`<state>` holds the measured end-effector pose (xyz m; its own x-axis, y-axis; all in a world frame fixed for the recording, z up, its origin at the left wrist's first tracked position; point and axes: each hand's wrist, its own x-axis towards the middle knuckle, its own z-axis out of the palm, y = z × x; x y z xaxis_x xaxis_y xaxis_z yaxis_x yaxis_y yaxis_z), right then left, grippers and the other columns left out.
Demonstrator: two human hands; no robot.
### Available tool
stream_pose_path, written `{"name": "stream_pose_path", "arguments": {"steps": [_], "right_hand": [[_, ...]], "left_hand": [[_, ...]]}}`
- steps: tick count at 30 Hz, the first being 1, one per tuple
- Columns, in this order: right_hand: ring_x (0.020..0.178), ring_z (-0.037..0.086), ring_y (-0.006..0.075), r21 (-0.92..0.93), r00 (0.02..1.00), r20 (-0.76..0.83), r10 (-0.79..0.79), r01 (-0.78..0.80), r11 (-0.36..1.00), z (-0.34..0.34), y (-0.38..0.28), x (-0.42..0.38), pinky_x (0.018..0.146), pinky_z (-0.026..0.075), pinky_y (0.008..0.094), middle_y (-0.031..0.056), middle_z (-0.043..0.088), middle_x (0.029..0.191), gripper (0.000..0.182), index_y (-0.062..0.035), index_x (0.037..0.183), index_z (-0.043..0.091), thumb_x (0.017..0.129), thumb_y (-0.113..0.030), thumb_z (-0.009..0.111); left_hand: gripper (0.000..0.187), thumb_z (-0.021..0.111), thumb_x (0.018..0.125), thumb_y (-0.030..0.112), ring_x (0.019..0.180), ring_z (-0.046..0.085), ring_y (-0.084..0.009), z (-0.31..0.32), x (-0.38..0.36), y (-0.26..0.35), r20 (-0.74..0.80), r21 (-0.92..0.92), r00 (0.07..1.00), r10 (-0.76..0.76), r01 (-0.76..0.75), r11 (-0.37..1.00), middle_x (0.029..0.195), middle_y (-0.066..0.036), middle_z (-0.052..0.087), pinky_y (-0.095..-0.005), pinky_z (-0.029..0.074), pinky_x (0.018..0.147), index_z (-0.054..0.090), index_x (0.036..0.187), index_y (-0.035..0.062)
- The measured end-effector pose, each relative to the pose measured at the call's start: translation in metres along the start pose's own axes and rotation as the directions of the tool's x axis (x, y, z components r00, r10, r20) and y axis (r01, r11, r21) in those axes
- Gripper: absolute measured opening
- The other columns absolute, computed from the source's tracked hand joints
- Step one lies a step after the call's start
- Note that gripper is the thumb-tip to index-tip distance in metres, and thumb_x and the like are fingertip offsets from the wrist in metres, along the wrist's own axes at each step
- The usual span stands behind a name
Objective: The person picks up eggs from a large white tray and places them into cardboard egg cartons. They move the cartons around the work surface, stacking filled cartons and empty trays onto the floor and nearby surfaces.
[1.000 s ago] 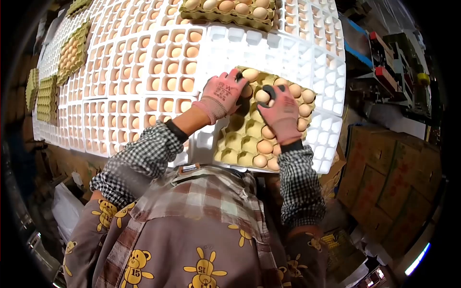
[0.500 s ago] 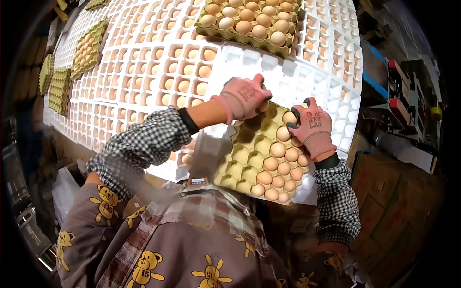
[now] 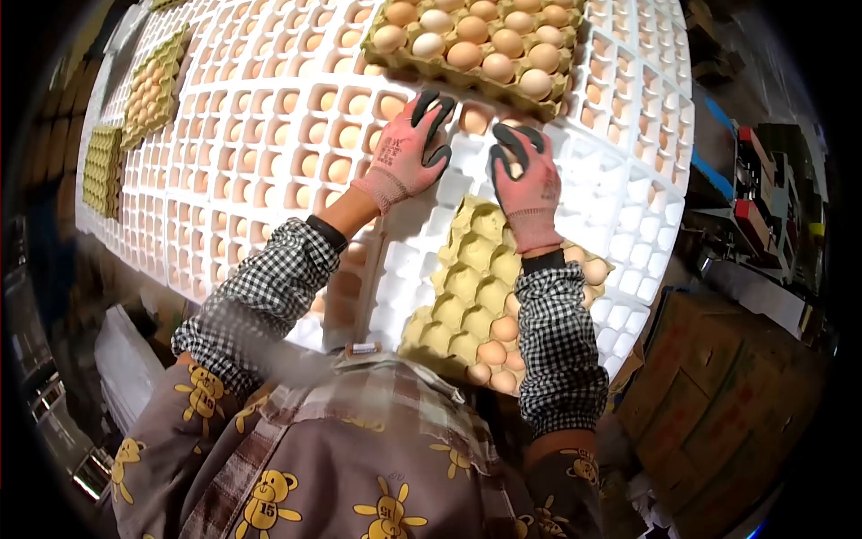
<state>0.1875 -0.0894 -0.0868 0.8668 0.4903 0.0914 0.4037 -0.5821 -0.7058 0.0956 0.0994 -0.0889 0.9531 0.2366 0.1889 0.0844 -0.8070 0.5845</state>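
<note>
My left hand (image 3: 409, 153), in a pink glove with black fingertips, reaches over the top left of a white moulded tray (image 3: 402, 269). Its thumb is apart from its fingers, and no egg shows in it. An egg (image 3: 474, 119) sits in a cell between my two hands. My right hand (image 3: 530, 184), gloved alike, has its fingers curled round an egg (image 3: 514, 166) above the same white tray. Below is a yellowish pulp egg tray (image 3: 469, 278), its left cells bare. Several brown eggs (image 3: 492, 352) lie on its right side, partly hidden by my right forearm.
A pulp tray full of eggs (image 3: 471, 56) stands just beyond my hands. White trays of eggs (image 3: 269, 135) spread left and far. Pulp trays (image 3: 151, 94) lie at the far left. Cardboard boxes (image 3: 718, 368) are at the right beside the table edge.
Both hands have moved from the pulp tray up to the white tray's far row, the left hand also leftward. An egg now shows in a cell there.
</note>
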Motion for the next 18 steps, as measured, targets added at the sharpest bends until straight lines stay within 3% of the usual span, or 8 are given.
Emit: {"name": "stream_pose_path", "arguments": {"steps": [3, 5, 7, 9, 12, 14, 17, 18], "right_hand": [[0.109, 0.06, 0.0328, -0.064, 0.966, 0.255, -0.041, 0.06, 0.996, 0.018, -0.003, -0.002, 0.091, 0.049, 0.0405, 0.0125, 0.053, 0.129, 0.057, -0.0203, 0.132, 0.056, 0.079, -0.032, 0.073], [0.113, 0.056, 0.0333, 0.057, 0.973, 0.229, -0.022, 0.009, 0.998, 0.016, 0.002, -0.002, 0.096, 0.046, 0.0425, 0.0136, 0.051, 0.132, 0.064, -0.0207, 0.138, 0.05, 0.08, -0.032, 0.073], [0.116, 0.052, 0.0333, -0.478, 0.975, 0.22, -0.029, 0.134, 0.868, 0.012, 0.004, -0.011, 0.099, 0.042, 0.0452, 0.0138, 0.052, 0.132, 0.062, -0.0175, 0.138, 0.05, 0.081, -0.03, 0.071], [0.119, 0.049, 0.0335, -0.423, 0.973, 0.219, -0.077, 0.166, 0.891, 0.004, 0.013, -0.017, 0.1, 0.039, 0.0471, 0.0136, 0.054, 0.129, 0.059, -0.0133, 0.134, 0.053, 0.081, -0.029, 0.071], [0.116, 0.052, 0.0335, -0.196, 0.985, 0.007, -0.171, 0.169, 0.966, -0.047, 0.011, -0.041, 0.101, 0.039, 0.0437, 0.0137, 0.056, 0.126, 0.053, -0.009, 0.129, 0.057, 0.079, -0.02, 0.07], [0.114, 0.056, 0.0324, -0.04, 0.993, -0.111, 0.029, -0.033, 0.999, -0.077, 0.02, -0.078, 0.099, 0.044, 0.0396, 0.0144, 0.059, 0.122, 0.044, -0.005, 0.123, 0.06, 0.081, -0.012, 0.069], [0.112, 0.059, 0.0264, 0.34, 0.939, -0.048, 0.34, -0.305, 0.89, -0.107, 0.017, -0.14, 0.097, 0.047, 0.0345, 0.0134, 0.061, 0.12, 0.035, -0.0015, 0.122, 0.061, 0.087, -0.006, 0.066], [0.112, 0.057, 0.0226, 0.313, 0.939, -0.045, 0.341, -0.31, 0.898, -0.118, 0.008, -0.156, 0.098, 0.045, 0.0322, 0.012, 0.061, 0.121, 0.035, -0.0007, 0.124, 0.06, 0.09, -0.006, 0.064]], "left_hand": [[0.056, 0.072, 0.077, 0.013, 0.124, 0.048, -0.0395, 0.003, -0.02, 0.003, -0.088, -0.113, 0.996, 0.028, -0.038, 0.993, 0.137, -0.014, 0.05, -0.0444, 0.041, 0.104, 0.055, 0.13, 0.0108], [0.051, 0.072, 0.075, 0.012, 0.123, 0.049, -0.0372, 0.002, -0.029, 0.002, -0.074, 0.015, 0.997, 0.009, -0.008, 1.0, 0.132, -0.013, 0.056, -0.0455, 0.04, 0.104, 0.059, 0.125, 0.011], [0.047, 0.074, 0.073, 0.012, 0.122, 0.05, -0.0348, 0.001, -0.042, -0.002, 0.017, 0.218, 1.0, 0.018, -0.022, 0.976, 0.13, -0.012, 0.056, -0.046, 0.039, 0.105, 0.063, 0.119, 0.0112], [0.046, 0.072, 0.073, 0.012, 0.123, 0.049, -0.0343, -0.001, -0.045, -0.001, 0.025, 0.239, 0.999, 0.043, -0.048, 0.97, 0.129, -0.012, 0.057, -0.0468, 0.038, 0.105, 0.064, 0.117, 0.0121], [0.045, 0.071, 0.076, 0.013, 0.12, 0.052, -0.0342, -0.005, -0.047, 0.005, 0.002, 0.19, 0.998, 0.064, -0.063, 0.98, 0.13, -0.012, 0.056, -0.0452, 0.039, 0.103, 0.063, 0.12, 0.013], [0.051, 0.072, 0.078, 0.017, 0.119, 0.052, -0.0339, 0.008, -0.029, 0.003, -0.025, 0.202, 0.996, 0.091, -0.084, 0.976, 0.132, -0.011, 0.055, -0.045, 0.041, 0.101, 0.059, 0.127, 0.0141], [0.058, 0.076, 0.075, 0.026, 0.116, 0.053, -0.0342, 0.037, 0.023, 0.002, -0.076, 0.406, 0.972, 0.224, -0.175, 0.897, 0.129, -0.012, 0.055, -0.0443, 0.044, 0.097, 0.056, 0.129, 0.0176], [0.058, 0.078, 0.073, 0.027, 0.115, 0.053, -0.0346, 0.039, 0.033, 0.002, -0.004, 0.394, 0.988, 0.153, -0.139, 0.908, 0.127, -0.013, 0.055, -0.0446, 0.044, 0.096, 0.057, 0.127, 0.0193]]}}
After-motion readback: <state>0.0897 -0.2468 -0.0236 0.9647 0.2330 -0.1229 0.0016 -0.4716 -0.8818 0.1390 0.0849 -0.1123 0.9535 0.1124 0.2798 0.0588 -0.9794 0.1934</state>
